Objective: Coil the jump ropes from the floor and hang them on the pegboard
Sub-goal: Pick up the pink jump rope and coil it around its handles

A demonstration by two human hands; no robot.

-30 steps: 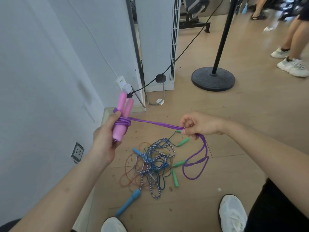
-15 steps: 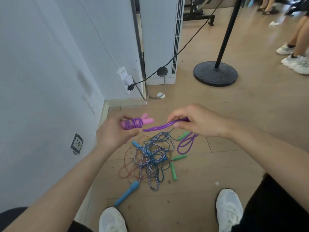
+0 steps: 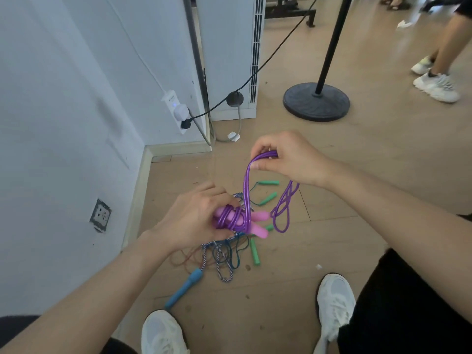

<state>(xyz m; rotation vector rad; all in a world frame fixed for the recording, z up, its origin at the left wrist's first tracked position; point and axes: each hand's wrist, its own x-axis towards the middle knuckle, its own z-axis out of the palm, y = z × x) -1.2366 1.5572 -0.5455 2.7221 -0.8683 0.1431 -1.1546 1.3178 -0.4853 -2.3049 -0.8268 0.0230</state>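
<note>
My left hand [image 3: 196, 215] grips the two pink handles [image 3: 259, 217] of a purple jump rope, with several turns of purple cord [image 3: 231, 219] wound around them. My right hand [image 3: 286, 157] pinches the doubled purple cord above the handles; a slack loop [image 3: 282, 213] hangs below that hand. On the floor under my hands lies a tangle of other ropes: a blue-and-white braided one [image 3: 222, 261] with a blue handle [image 3: 184, 287], and a thin one with green handles [image 3: 254, 251]. No pegboard is in view.
A white wall runs along the left with a socket [image 3: 100, 215] and a power strip [image 3: 176, 112]. A white unit [image 3: 229, 47] stands in the corner. A black pole on a round base [image 3: 316, 102] stands beyond. Another person's legs and shoes [image 3: 436, 84] are at the far right. My white shoes [image 3: 334, 300] are below.
My left hand has dropped lower and turned the handles sideways, more purple turns sit on them, and my right hand has lifted the cord up over them. The hanging loop has shortened.
</note>
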